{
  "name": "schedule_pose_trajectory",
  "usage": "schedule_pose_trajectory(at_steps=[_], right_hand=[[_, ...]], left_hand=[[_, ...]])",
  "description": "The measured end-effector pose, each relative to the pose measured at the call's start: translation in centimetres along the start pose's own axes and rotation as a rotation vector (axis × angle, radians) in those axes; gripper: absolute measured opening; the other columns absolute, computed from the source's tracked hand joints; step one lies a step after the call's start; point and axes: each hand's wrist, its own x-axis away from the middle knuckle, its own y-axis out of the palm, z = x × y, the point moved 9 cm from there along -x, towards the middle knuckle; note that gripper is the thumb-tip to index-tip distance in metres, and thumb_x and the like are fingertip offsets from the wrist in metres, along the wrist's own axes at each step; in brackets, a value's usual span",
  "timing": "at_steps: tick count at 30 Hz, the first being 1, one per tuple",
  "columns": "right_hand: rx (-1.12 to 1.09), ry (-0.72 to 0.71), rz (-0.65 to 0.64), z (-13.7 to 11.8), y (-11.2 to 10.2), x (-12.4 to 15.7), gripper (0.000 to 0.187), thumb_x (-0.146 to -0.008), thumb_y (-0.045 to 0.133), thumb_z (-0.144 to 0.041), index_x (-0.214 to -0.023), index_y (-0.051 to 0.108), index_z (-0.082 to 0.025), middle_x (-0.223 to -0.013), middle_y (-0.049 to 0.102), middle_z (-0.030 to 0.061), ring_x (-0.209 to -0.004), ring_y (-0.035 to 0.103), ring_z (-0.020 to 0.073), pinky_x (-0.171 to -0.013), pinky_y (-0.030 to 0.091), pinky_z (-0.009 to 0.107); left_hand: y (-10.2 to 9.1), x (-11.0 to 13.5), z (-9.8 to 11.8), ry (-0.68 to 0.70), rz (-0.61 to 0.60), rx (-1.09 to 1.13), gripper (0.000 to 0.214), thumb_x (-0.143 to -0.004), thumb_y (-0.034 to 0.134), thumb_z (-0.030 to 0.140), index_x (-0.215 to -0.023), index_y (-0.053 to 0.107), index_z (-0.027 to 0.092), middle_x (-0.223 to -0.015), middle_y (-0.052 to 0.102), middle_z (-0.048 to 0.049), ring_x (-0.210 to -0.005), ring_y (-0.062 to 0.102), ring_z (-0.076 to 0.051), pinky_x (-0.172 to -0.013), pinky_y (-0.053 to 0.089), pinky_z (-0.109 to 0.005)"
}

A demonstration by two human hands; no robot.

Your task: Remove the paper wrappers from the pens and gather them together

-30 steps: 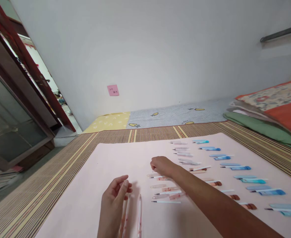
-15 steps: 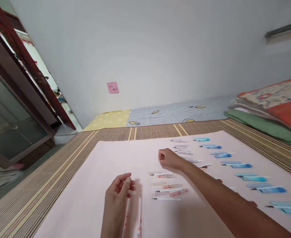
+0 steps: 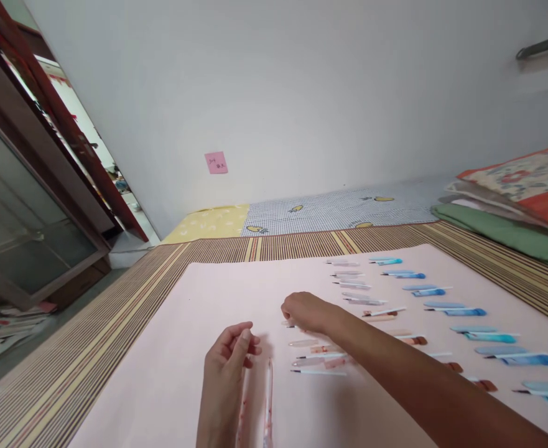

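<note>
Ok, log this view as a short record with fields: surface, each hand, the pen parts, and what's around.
surface: pink sheet on a striped mat
left hand: left hand curled, resting by an assembled pink pen; whether it grips anything cannot be told
right hand: right hand closed, knuckles up, over the pink pen parts
rows: clear parts, brown parts, blue parts
around: pink sticky note on wall, folded bedding

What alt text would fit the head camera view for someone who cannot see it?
A person's right hand reaches over rows of taken-apart pen parts on a pink sheet, while the left hand rests by an assembled pen.
</note>
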Motion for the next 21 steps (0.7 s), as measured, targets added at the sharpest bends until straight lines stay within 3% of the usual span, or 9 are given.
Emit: schedule_pose_trajectory(at_steps=[4, 9, 17, 21], right_hand=[[0.135, 0.029, -0.098, -0.5, 0.4, -0.6, 0.017, -0.091, 0.065, -0.030, -0.087, 0.066, -0.014, -0.087, 0.068, 0.0015, -0.078, 0.063, 0.0156, -0.076, 0.051, 0.034], [0.221, 0.046, -0.164, -0.5, 1.0, -1.3, 0.021, -0.094, 0.063, -0.032, -0.103, 0.066, -0.013, -0.102, 0.069, 0.0052, -0.089, 0.067, 0.0180, -0.081, 0.056, 0.038], [0.209, 0.013, -0.084, 2.4, -0.1, -0.9, 0.019, -0.095, 0.061, -0.032, -0.098, 0.067, -0.014, -0.100, 0.069, 0.0040, -0.090, 0.066, 0.0178, -0.082, 0.054, 0.038], [0.179, -0.011, -0.011, 1.8, -0.4, -0.3, 0.012, -0.092, 0.059, -0.023, -0.089, 0.068, -0.015, -0.098, 0.069, 0.0048, -0.083, 0.063, 0.0169, -0.074, 0.048, 0.031]], left_hand=[[0.2, 0.1, 0.0, -0.010, 0.013, 0.016, 0.041, -0.074, 0.072, 0.051, -0.097, 0.072, 0.017, -0.078, 0.071, -0.0055, -0.071, 0.063, -0.020, -0.062, 0.043, -0.030], [0.4, 0.4, 0.4, -0.008, 0.042, 0.030, 0.038, -0.074, 0.071, 0.050, -0.094, 0.071, 0.017, -0.076, 0.070, -0.0042, -0.070, 0.061, -0.019, -0.061, 0.041, -0.029], [0.1, 0.3, 0.4, 0.003, 0.070, 0.024, 0.041, -0.072, 0.072, 0.052, -0.092, 0.072, 0.017, -0.075, 0.070, -0.0049, -0.068, 0.061, -0.019, -0.059, 0.041, -0.029], [0.3, 0.1, 0.1, -0.007, 0.033, 0.025, 0.042, -0.071, 0.073, 0.052, -0.093, 0.072, 0.017, -0.076, 0.070, -0.0055, -0.068, 0.063, -0.019, -0.059, 0.042, -0.028]])
